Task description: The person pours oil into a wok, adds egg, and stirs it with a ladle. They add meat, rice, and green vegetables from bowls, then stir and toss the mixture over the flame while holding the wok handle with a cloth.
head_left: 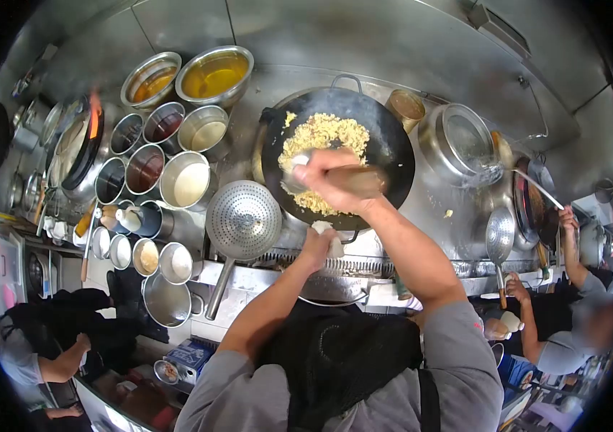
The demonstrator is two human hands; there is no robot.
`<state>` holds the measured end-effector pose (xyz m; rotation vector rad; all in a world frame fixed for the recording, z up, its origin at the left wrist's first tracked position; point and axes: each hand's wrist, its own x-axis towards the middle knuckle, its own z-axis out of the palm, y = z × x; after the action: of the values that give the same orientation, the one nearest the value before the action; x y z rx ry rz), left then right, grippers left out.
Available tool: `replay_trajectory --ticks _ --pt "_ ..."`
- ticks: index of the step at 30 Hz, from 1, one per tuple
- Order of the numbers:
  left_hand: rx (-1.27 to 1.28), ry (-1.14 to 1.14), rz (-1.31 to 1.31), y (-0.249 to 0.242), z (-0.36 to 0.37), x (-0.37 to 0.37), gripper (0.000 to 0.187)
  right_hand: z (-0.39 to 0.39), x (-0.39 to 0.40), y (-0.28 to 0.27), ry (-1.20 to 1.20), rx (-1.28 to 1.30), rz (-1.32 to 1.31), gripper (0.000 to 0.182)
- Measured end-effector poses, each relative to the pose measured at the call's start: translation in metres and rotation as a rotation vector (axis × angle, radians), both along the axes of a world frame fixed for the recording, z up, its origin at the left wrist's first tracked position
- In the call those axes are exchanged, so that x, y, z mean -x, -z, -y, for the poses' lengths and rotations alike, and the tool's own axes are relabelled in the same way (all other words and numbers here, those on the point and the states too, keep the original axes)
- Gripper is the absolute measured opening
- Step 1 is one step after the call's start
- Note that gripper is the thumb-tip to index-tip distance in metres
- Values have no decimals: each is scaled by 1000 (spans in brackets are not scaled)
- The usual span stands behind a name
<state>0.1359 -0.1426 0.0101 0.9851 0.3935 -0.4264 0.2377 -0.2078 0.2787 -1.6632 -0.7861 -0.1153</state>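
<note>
Right hand (326, 175) clenched around wooden ladle handle (355, 181), stirring yellow fried rice (321, 137) in round black steel wok (386, 140), left hand (319, 245) gripping white folded cloth (334, 245) on wok's near handle to steady it, perforated metal strainer (243, 219) left of wok.

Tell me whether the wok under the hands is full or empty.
Partly full: yellow fried rice covers the left part of the black wok; the right part is bare.
</note>
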Motion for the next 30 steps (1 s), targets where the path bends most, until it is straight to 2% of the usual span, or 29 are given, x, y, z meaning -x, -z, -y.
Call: replay_trajectory --ticks 1,2,3,5,7,8,9,11,12,13,15,16,17,19,20,21,23,24,25,26,27,29,30 --pt "-15 -2 -2 4 1 -3 26 4 5 -2 -94 196 148 30" --pt "-34 1 -11 4 0 -4 25 2 6 3 -37 267 104 30" --pt "-57 10 -25 -2 -3 -4 23 2 2 2 -63 279 55 34" --pt "-69 2 -60 -2 -3 -9 18 16 22 -17 3 313 127 36" --pt "210 108 107 16 -8 -6 22 36 63 -50 -60 258 156 40" --pt "42 76 221 -2 -8 -3 14 38 70 -32 53 138 186 41" --pt "66 -32 167 -29 -3 -2 20 42 71 -2 169 15 217 41" --pt "-101 -42 12 -13 -1 -3 30 70 46 45 691 160 16 35" --pt "-61 22 57 -12 -5 -4 21 84 24 37 642 -20 -47 32" --pt "-59 24 47 -15 -4 -1 21 96 9 23 589 -199 -113 31" --pt "-76 -55 78 -21 -5 1 23 110 38 -19 442 -394 -271 29" --pt "-76 -53 69 -20 -6 1 23 100 57 -21 665 -307 -140 31" --pt "-90 -12 47 -19 -6 -4 25 89 58 1 912 -166 65 30" --pt "-120 83 2 -17 -9 -5 30 89 30 60 752 -415 -2 32" --pt "-120 87 6 -16 -10 -5 30 99 10 69 732 -366 2 32" --pt "-105 80 46 -14 -11 -4 31 101 -7 47 640 -629 -163 33" --pt "-96 72 89 -12 -11 -3 32 105 -21 -9 964 -540 -136 35" --pt "-94 -3 108 -12 -6 0 32 123 -25 -13 908 -601 -65 33" --pt "-90 -78 124 -13 -5 0 32 138 -29 -14 850 -660 4 31" --pt "-76 -33 106 -19 -7 0 32 130 -41 1 986 -718 16 30" --pt "-78 -32 105 -18 -10 1 32 113 -52 25 1032 -767 -114 31" --pt "-81 87 107 -17 -13 -3 30 86 -49 42 688 -712 -106 26" --pt "-79 88 118 -17 -12 -5 30 85 -48 34 632 -665 -206 24"
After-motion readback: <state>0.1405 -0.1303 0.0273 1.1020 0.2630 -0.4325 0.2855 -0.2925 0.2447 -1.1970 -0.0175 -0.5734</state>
